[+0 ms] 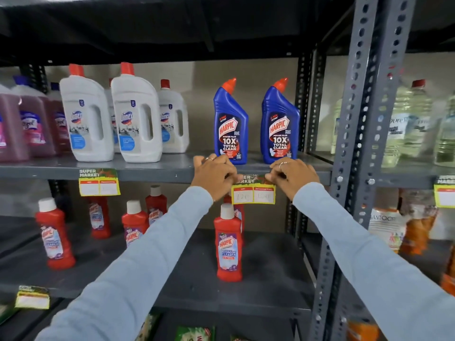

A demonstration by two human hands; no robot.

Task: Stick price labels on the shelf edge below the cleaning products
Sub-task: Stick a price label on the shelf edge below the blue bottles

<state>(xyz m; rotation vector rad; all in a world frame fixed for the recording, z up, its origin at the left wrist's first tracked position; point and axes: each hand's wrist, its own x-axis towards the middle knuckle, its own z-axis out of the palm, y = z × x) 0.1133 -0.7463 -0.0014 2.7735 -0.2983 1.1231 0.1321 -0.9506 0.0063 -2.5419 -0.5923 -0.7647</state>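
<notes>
A yellow and red price label [253, 194] hangs from the grey shelf edge [157, 174] below two blue Harpic bottles [230, 124]. My left hand [214, 177] presses the label's top left corner against the edge. My right hand [293, 177] pinches the top right corner. Both hands cover the label's upper strip. A second label [99, 184] is stuck on the same edge below the white Domex bottles [86, 119].
Red Harpic bathroom cleaner bottles [227, 244] stand on the lower shelf. A perforated steel upright [357, 143] rises at the right, with oil bottles [408, 124] beyond it. Pink bottles [29, 124] are at the far left. Another label [32, 297] sits on the lower edge.
</notes>
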